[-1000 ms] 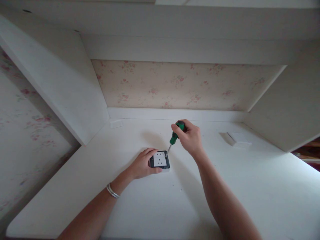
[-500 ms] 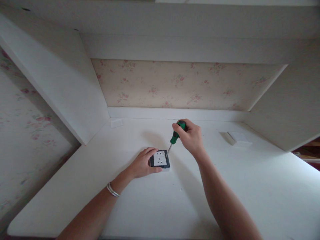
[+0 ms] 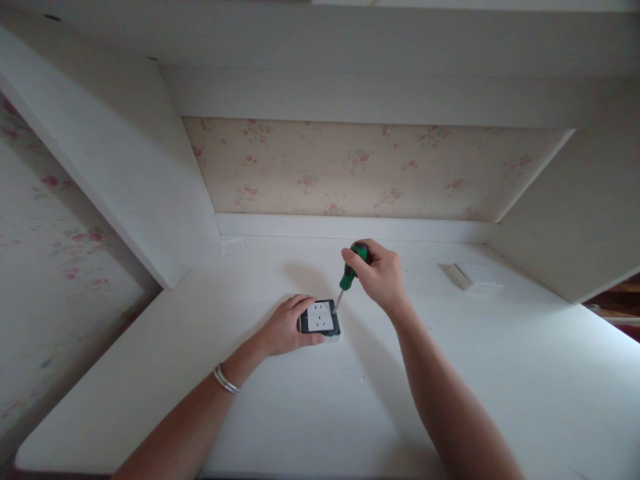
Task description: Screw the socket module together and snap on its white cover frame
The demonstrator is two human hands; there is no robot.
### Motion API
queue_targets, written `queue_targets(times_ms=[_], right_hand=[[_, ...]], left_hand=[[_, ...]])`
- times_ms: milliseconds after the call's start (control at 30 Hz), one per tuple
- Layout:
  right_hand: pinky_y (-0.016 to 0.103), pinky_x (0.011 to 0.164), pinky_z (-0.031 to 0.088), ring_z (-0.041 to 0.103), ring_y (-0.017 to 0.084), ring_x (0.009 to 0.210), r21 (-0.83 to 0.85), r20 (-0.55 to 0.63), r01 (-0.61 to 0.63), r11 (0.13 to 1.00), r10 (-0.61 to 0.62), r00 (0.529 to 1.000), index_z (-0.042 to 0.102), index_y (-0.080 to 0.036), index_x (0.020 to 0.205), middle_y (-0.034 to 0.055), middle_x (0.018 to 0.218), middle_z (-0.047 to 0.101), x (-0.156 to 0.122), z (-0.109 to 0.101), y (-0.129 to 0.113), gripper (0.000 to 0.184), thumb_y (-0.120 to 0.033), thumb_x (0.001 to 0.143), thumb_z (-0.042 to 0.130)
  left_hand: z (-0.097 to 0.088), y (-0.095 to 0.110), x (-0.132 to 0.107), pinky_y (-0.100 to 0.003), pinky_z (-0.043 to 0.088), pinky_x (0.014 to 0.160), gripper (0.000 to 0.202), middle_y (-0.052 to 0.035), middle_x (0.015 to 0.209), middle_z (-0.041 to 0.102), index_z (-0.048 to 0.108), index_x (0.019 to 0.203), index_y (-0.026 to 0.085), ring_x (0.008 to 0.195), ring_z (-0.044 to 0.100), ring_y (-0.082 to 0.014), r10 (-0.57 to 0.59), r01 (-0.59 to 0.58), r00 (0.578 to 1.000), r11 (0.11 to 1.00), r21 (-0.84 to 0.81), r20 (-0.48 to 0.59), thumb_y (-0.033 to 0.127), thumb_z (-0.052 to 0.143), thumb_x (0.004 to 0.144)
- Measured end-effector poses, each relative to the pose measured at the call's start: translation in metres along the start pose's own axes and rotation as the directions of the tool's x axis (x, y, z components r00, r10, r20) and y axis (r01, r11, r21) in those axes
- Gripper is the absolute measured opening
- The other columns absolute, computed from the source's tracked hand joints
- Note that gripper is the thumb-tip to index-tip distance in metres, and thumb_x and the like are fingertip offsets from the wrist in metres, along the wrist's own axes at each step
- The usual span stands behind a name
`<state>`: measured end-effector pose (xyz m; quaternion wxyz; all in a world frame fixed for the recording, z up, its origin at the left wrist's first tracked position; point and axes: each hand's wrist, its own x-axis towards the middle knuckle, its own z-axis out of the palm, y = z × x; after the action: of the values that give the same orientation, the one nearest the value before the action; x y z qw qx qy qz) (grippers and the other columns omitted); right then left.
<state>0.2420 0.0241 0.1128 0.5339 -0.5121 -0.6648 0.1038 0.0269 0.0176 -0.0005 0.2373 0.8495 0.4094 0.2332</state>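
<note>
A power socket [image 3: 320, 317] with a white face and a dark frame sits in a white box on the white desktop. My left hand [image 3: 289, 327] grips it from the left, fingers along the far edge and thumb at the near edge. In my right hand [image 3: 381, 272] is a screwdriver [image 3: 347, 275] with a green and black handle, held tilted. Its metal shaft slants down to the right side of the socket's dark frame, where the tip meets a screw spot too small to make out.
On the right of the desktop [image 3: 280, 413] lies a small white box-like piece [image 3: 477, 277]. A flat white piece [image 3: 233, 247] is at the back left. White side panels [image 3: 125, 153] and an overhead shelf [image 3: 350, 47] frame the space, with flowered wallpaper [image 3: 330, 167] behind.
The screwdriver handle and my right fingers have shifted very slightly left and turned a little. My left hand and the socket stay in place.
</note>
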Motion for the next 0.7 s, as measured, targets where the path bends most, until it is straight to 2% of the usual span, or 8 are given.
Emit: queue_targets(times_ms=[267, 533, 700], right_hand=[[0.022, 0.05, 0.037, 0.044, 0.01, 0.049, -0.011, 0.035, 0.008, 1.0, -0.008, 0.999, 0.059, -0.019, 0.065, -0.0039, 0.051, 0.051, -0.0003, 0.0002, -0.0007, 0.028, -0.043, 0.079, 0.06], [0.022, 0.048, 0.038, 0.047, 0.01, 0.046, 0.026, -0.085, -0.028, 0.999, 0.03, 0.996, 0.06, -0.019, 0.072, -0.0031, 0.052, 0.052, -0.0004, -0.0003, 0.0022, 0.03, -0.047, 0.08, 0.058], [0.021, 0.049, 0.038, 0.048, 0.01, 0.047, 0.024, -0.069, -0.018, 1.0, 0.019, 0.997, 0.06, -0.019, 0.072, -0.0031, 0.052, 0.052, -0.0009, 0.0011, 0.0027, 0.03, -0.048, 0.08, 0.059]], left_hand=[[0.0012, -0.0018, 0.0002, -0.043, 0.034, 0.106, 0.081, -0.0088, 0.134, 0.047, 0.044, 0.135, 0.025, 0.123, 0.043, -0.0293, 0.005, -0.005, 1.0, 1.0, -0.002, -0.009, 0.059, 0.07, 0.067], [0.0009, -0.0021, -0.0008, -0.043, 0.034, 0.106, 0.079, -0.0081, 0.135, 0.047, 0.044, 0.135, 0.026, 0.123, 0.043, -0.0294, 0.004, -0.004, 1.0, 1.0, 0.0, -0.006, 0.058, 0.069, 0.068], [0.0014, -0.0025, -0.0009, -0.043, 0.034, 0.106, 0.08, -0.0089, 0.135, 0.046, 0.044, 0.136, 0.024, 0.124, 0.042, -0.029, -0.002, 0.002, 1.0, 1.0, 0.006, 0.0, 0.059, 0.069, 0.068]])
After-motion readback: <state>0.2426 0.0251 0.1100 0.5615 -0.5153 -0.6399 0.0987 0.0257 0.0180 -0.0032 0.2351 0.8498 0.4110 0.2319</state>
